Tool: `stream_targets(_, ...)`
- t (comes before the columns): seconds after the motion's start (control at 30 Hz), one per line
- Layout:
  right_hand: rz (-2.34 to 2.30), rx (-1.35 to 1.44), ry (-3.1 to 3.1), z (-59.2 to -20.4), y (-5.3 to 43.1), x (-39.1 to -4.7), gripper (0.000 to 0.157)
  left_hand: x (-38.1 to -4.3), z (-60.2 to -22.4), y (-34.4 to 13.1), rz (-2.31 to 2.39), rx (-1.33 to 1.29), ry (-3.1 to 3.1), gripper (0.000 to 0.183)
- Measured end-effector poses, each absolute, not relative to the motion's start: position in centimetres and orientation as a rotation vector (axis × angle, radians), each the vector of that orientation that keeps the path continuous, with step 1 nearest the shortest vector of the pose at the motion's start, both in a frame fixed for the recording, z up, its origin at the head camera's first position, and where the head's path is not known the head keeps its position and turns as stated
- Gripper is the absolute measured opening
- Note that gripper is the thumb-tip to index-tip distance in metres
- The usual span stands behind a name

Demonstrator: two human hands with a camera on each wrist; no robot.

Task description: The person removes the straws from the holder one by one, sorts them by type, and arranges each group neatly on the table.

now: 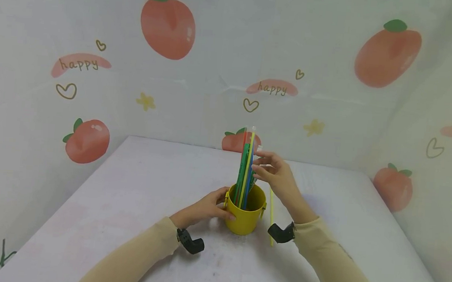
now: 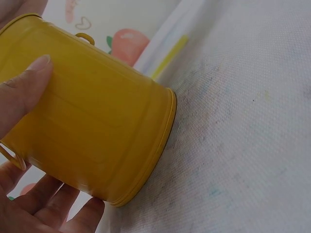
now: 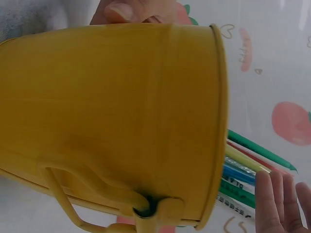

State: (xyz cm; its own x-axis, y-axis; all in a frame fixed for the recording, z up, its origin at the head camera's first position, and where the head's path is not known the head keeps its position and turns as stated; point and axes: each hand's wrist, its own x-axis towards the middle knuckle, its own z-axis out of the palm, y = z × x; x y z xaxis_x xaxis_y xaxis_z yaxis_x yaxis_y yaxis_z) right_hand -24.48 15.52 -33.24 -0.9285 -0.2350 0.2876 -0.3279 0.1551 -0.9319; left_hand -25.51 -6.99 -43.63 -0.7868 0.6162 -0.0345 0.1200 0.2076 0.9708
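A small yellow bucket [image 1: 242, 222] stands upright on the table, with ring handles at its sides. My left hand [image 1: 212, 207] grips it from the left, thumb across the front wall and fingers [image 2: 53, 201] around the other side. Several long thin sticks and pens [image 1: 244, 173] rise out of it: green, red, yellow, blue and a whitish one with print. At their upper right is my right hand [image 1: 273, 171], thumb and fingers spread apart. In the right wrist view its straight fingers [image 3: 277, 199] overlap the ends of the pens. The bucket hides the pens' lower ends.
A thin yellow stick [image 1: 271, 206] lies on the white table [image 1: 147, 174] just right of the bucket, partly behind the right wrist. A white curtain [image 1: 218, 38] with printed fruit surrounds the table at back and sides. Both wrists wear black cameras [image 1: 281, 233].
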Motion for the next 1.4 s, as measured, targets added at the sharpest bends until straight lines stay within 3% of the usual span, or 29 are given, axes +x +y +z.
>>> stream_targets(1.4,1.757,0.409,-2.724,-33.4,13.6,-25.2,0.036,-25.5,-43.6,-7.1,1.594,0.713,2.069,0.076)
